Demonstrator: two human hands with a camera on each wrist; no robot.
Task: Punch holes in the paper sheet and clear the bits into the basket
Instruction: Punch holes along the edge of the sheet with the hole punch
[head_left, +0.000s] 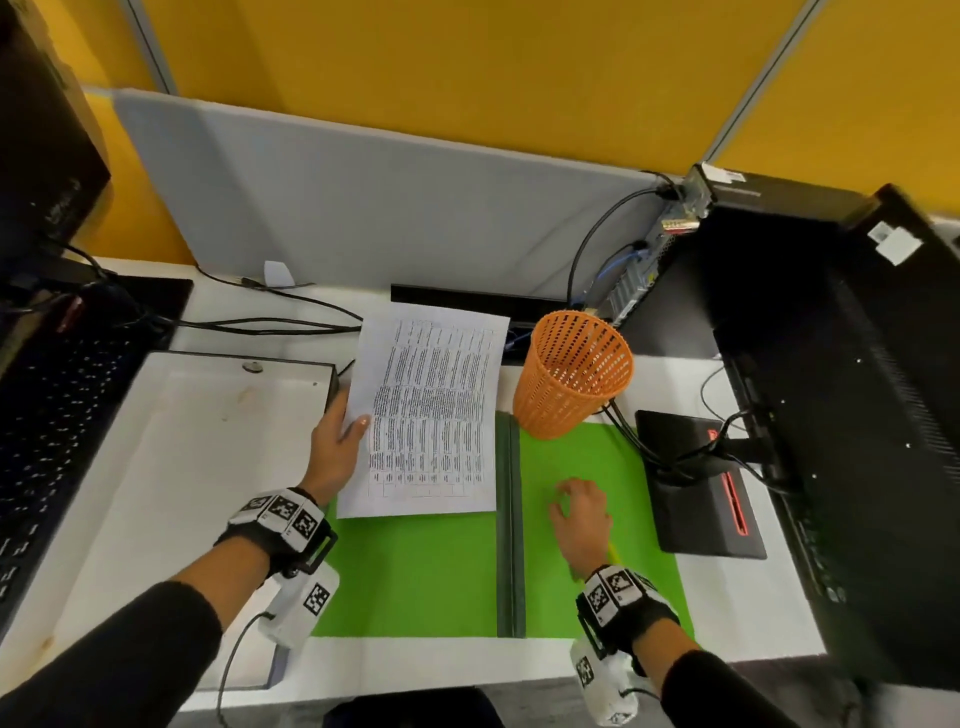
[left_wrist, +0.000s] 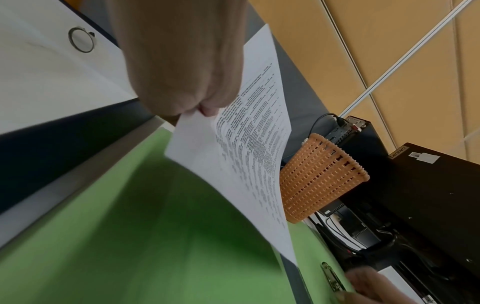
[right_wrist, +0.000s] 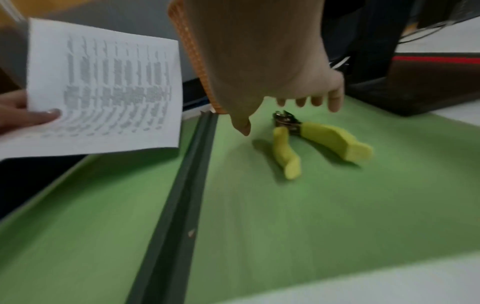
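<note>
A printed paper sheet is lifted above the left half of an open green folder. My left hand pinches its left edge, thumb on top. A yellow-handled plier-type hole punch lies on the folder's right half, handles spread. My right hand hovers just above its metal head, fingers spread and holding nothing. An orange mesh basket stands upright at the folder's far right corner.
A black monitor and its stand base crowd the right side, with cables by the basket. A white flat box lies left of the folder and a dark keyboard beyond it. A grey divider backs the desk.
</note>
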